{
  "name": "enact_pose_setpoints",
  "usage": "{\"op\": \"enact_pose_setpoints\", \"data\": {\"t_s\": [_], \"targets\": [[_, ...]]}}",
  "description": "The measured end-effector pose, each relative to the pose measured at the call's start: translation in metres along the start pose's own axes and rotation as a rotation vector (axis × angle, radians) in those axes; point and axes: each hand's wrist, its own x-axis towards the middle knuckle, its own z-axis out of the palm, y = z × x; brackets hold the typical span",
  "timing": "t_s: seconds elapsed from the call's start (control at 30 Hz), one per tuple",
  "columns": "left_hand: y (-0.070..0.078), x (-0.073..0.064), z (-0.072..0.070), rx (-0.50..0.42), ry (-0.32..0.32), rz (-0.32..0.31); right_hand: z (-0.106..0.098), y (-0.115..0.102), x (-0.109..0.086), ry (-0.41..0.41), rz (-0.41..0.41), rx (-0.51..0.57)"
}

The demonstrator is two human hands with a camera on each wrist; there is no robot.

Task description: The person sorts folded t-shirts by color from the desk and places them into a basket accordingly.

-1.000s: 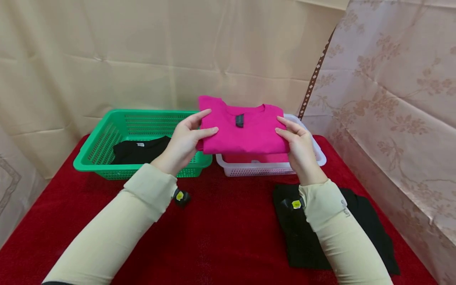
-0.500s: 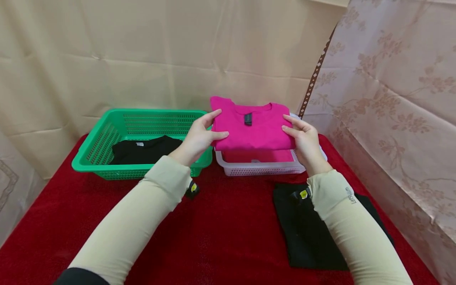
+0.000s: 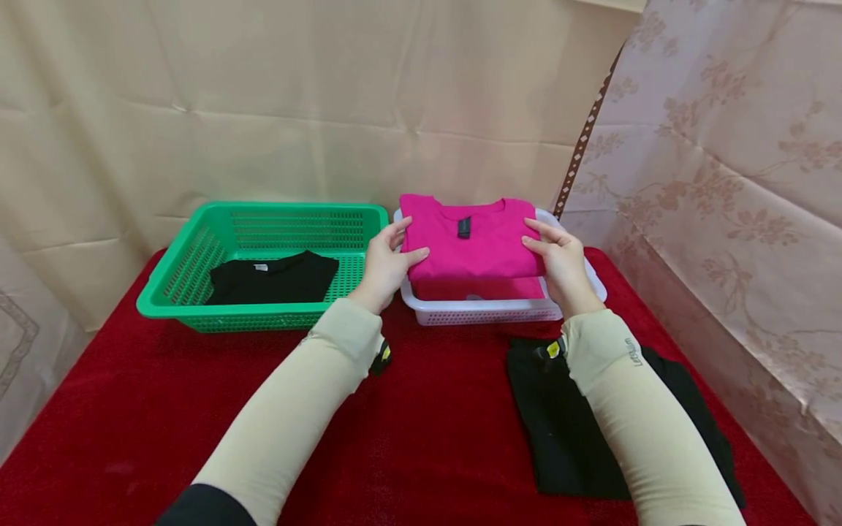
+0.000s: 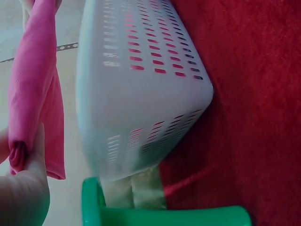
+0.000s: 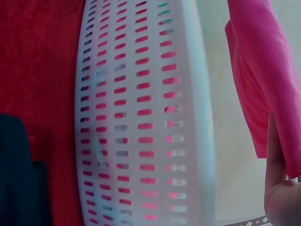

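Note:
A folded pink T-shirt [image 3: 470, 245] with a dark neck label hangs over the white basket [image 3: 490, 315] in the head view. My left hand [image 3: 384, 267] pinches its left edge between thumb and fingers, and my right hand [image 3: 562, 267] pinches the right edge. Both wrist views show the shirt above the basket rim, its folded layers gripped at each end. Inside the white basket lies more pink cloth [image 3: 506, 289], partly hidden by the held shirt.
Left of the white basket stands a green basket [image 3: 230, 310] holding a folded black shirt [image 3: 283, 279]. Folded black clothing [image 3: 566, 438] lies at the front right of the red-covered table [image 3: 408, 438], partly under my right forearm. Curtains [image 3: 316, 102] hang behind.
Both hands have carried the pink T-shirt to the right, squarely over the white basket. In the last half second it has come slightly lower.

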Motion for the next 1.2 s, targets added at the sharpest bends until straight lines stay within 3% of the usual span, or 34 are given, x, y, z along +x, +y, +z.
{"op": "enact_pose_setpoints", "data": {"t_s": [0.13,0.6,1.0,1.2], "targets": [[-0.005,0.001,0.003,0.021,0.011,0.008,-0.002,0.003,0.005,0.009,-0.006,-0.033],[-0.014,0.008,0.01,0.048,-0.046,0.008,-0.012,0.012,0.013,0.029,0.024,-0.054],[-0.012,0.01,0.013,0.109,-0.071,-0.044,-0.014,0.017,0.016,0.057,0.015,-0.063],[-0.013,0.011,0.012,0.161,-0.084,-0.018,-0.016,0.019,0.015,0.084,0.028,-0.147]]}}
